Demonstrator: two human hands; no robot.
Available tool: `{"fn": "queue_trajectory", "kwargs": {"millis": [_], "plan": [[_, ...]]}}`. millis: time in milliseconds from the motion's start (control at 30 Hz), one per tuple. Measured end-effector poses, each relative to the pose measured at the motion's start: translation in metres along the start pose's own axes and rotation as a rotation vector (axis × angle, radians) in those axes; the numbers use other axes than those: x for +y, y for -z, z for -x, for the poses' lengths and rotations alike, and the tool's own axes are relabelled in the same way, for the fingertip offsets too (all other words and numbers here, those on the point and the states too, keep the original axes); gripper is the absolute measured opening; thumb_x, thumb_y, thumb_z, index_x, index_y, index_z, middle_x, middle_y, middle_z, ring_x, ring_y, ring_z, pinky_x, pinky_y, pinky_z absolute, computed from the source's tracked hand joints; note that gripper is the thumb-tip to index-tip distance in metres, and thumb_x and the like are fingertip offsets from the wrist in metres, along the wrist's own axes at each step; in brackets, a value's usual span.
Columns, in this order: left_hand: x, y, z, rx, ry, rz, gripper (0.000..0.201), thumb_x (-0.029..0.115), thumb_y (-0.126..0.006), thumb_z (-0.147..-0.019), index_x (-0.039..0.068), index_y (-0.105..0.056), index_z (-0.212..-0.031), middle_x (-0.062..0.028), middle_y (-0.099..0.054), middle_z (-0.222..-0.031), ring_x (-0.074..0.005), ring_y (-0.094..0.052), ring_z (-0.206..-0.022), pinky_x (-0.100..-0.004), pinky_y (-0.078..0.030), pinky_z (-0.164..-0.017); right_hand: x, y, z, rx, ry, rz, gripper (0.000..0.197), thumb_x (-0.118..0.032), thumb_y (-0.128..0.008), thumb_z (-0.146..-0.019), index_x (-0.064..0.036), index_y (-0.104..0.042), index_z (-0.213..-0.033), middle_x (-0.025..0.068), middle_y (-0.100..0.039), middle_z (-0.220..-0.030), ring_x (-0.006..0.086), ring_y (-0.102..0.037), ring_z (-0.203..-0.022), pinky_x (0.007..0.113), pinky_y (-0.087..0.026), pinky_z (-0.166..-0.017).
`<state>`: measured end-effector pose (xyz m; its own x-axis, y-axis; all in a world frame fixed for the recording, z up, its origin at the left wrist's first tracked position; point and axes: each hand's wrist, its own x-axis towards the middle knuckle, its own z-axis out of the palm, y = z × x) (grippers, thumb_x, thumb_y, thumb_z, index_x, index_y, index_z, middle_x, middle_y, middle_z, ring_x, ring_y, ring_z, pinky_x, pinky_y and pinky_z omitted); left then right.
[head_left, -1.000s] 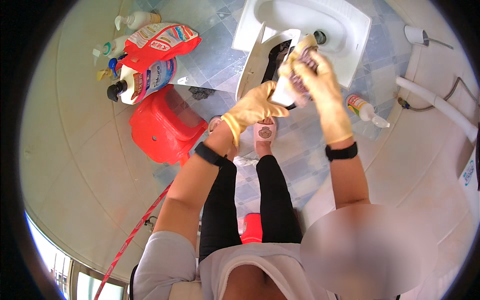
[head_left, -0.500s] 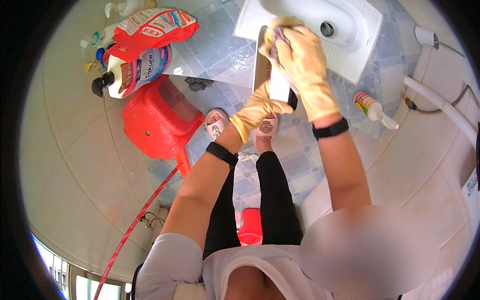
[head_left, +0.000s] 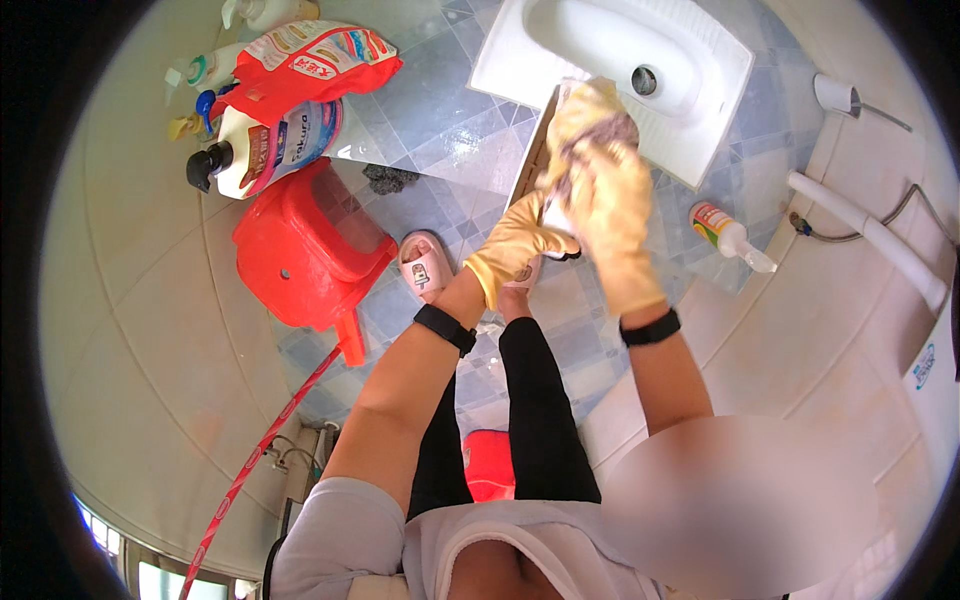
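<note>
Here, in the head view, I see a white container [head_left: 556,214] with a brown cloth [head_left: 618,130] on it.
The left hand [head_left: 522,243] is clamped on its near end; just rightward, the right hand [head_left: 608,205] has fingers closed around the cloth. I judge the container stiff, light, slippery if wet, best held at the rim; the cloth, soft. Well left of the fingers are a pump bottle [head_left: 262,150] and a red bag [head_left: 345,62], contents hidden.

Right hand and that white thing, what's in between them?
In the head view, a bunched yellow-and-brown cloth lies between the right hand and the white thing.
</note>
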<state>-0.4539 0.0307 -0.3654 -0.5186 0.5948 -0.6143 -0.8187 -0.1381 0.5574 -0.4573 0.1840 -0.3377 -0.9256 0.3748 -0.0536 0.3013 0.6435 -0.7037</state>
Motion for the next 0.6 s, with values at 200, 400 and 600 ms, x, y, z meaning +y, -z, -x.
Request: {"fn": "queue_trajectory", "kwargs": {"millis": [200,400,600], "plan": [[0.024,-0.003,0.000,0.005,0.156,-0.542,0.067,0.009,-0.088,-0.058,-0.001,-0.059,-0.117,-0.0092,-0.065,-0.104,-0.0166,-0.060,-0.097,-0.0286,-0.048,-0.085,0.012,0.026,-0.122,-0.381,-0.521,0.124,0.033,-0.022,-0.060,-0.093,0.0061,-0.063,-0.110,0.0137,-0.069,-0.099,0.0201,-0.066,-0.080,0.032,-0.054,-0.073],[0.048,-0.025,-0.052,-0.058,0.124,-0.532,0.045,0.009,-0.083,-0.059,-0.008,-0.066,-0.097,-0.0122,-0.070,-0.085,-0.0190,-0.064,-0.083,-0.0328,-0.050,-0.074,0.029,0.029,-0.112,-0.384,-0.705,-0.306,0.038,-0.034,-0.056,-0.094,-0.0008,-0.066,-0.109,0.0097,-0.069,-0.093,0.0188,-0.064,-0.078,0.034,-0.051,-0.072],[0.051,-0.021,-0.058,-0.167,-0.174,-0.675,0.044,0.014,-0.084,-0.062,0.007,-0.067,-0.102,-0.0070,-0.070,-0.084,-0.0183,-0.066,-0.077,-0.0333,-0.054,-0.072,-0.014,0.053,-0.049,-0.459,-0.255,-0.177,0.044,-0.031,-0.076,-0.076,0.0024,-0.063,-0.102,0.0155,-0.066,-0.090,0.0262,-0.063,-0.080,0.039,-0.052,-0.075]]}}
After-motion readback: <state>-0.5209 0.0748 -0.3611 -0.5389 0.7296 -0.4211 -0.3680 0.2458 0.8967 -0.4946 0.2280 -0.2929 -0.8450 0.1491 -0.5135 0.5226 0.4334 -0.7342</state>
